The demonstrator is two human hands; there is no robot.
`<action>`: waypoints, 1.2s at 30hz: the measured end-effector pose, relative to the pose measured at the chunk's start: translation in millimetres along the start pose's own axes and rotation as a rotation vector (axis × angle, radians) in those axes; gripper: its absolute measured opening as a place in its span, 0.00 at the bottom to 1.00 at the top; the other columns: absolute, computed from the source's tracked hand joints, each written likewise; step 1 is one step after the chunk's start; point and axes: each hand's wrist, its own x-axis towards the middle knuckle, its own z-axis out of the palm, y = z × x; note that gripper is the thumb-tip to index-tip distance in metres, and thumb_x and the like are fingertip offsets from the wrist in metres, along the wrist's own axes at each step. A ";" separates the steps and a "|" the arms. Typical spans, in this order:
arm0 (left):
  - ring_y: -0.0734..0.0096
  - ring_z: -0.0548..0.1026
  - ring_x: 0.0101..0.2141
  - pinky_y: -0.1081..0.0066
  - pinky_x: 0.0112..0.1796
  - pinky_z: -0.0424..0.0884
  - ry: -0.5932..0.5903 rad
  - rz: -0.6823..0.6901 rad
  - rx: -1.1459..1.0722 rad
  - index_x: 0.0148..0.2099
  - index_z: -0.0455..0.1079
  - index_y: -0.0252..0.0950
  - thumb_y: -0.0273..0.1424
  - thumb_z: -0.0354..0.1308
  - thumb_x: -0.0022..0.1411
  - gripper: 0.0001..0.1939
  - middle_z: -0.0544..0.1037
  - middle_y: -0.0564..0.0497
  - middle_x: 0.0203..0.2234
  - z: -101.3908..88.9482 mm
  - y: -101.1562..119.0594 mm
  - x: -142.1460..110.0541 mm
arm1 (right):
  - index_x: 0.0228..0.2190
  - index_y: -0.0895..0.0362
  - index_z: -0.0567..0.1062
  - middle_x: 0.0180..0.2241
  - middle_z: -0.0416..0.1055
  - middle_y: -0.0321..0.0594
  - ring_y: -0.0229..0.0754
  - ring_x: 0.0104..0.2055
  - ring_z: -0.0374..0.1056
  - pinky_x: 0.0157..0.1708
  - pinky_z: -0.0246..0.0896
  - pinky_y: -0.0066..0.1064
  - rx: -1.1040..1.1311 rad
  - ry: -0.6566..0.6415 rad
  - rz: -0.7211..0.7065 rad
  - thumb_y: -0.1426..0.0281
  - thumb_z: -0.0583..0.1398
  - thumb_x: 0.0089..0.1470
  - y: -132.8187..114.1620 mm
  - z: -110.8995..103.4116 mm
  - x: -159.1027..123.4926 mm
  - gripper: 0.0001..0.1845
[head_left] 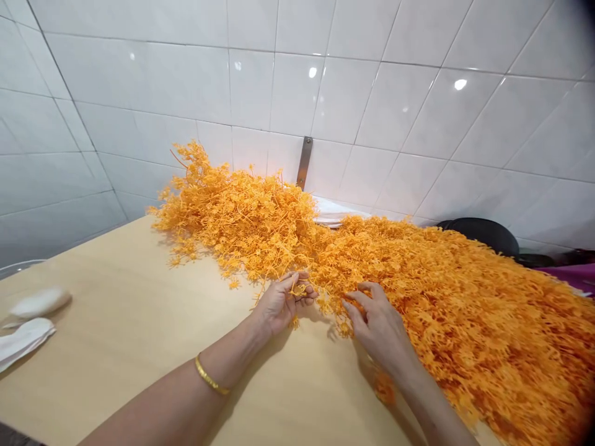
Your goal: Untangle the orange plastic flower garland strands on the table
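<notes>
A large heap of orange artificial flower sprigs (251, 217) covers the back of the table and spreads down the right side. My left hand (281, 303) is closed on a thin orange sprig (300, 288), pinched between thumb and fingers at the heap's front edge. To its right, my right hand (374, 316) has its thumb and fingers apart, close to loose sprigs at the edge of the pile. Nothing shows between its fingers. A gold bangle (210, 376) circles my left forearm.
The pale wooden table (153, 347) meets a white tiled wall (186, 80) with a metal bracket (304, 162). White cloth-like items (23, 341) lie at the left. Behind the heap are a white item (339, 210), a black round object (486, 235) and purple material (569, 275).
</notes>
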 end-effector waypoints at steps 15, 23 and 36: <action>0.73 0.71 0.27 0.70 0.33 0.69 0.017 0.024 0.080 0.34 0.65 0.31 0.35 0.56 0.51 0.12 0.72 0.48 0.24 5.9 -1.1 -4.4 | 0.25 0.57 0.65 0.30 0.62 0.39 0.40 0.34 0.58 0.34 0.53 0.32 0.204 0.137 -0.107 0.71 0.50 0.51 -13.8 10.7 -3.3 0.07; 0.74 0.69 0.26 0.71 0.30 0.66 0.347 0.167 0.294 0.29 0.61 0.33 0.42 0.57 0.47 0.17 0.67 0.51 0.23 8.9 22.0 -20.9 | 0.23 0.57 0.62 0.22 0.60 0.35 0.37 0.26 0.56 0.27 0.49 0.28 0.338 0.268 -0.039 0.69 0.49 0.53 -9.1 -0.7 -3.4 0.09; 0.71 0.66 0.26 0.67 0.32 0.60 -0.108 0.910 1.884 0.25 0.64 0.34 0.25 0.45 0.55 0.10 0.67 0.50 0.21 62.4 9.1 -41.1 | 0.36 0.58 0.65 0.28 0.62 0.42 0.43 0.33 0.56 0.34 0.52 0.36 0.075 0.426 -0.348 0.73 0.48 0.53 -15.2 -7.2 -8.1 0.09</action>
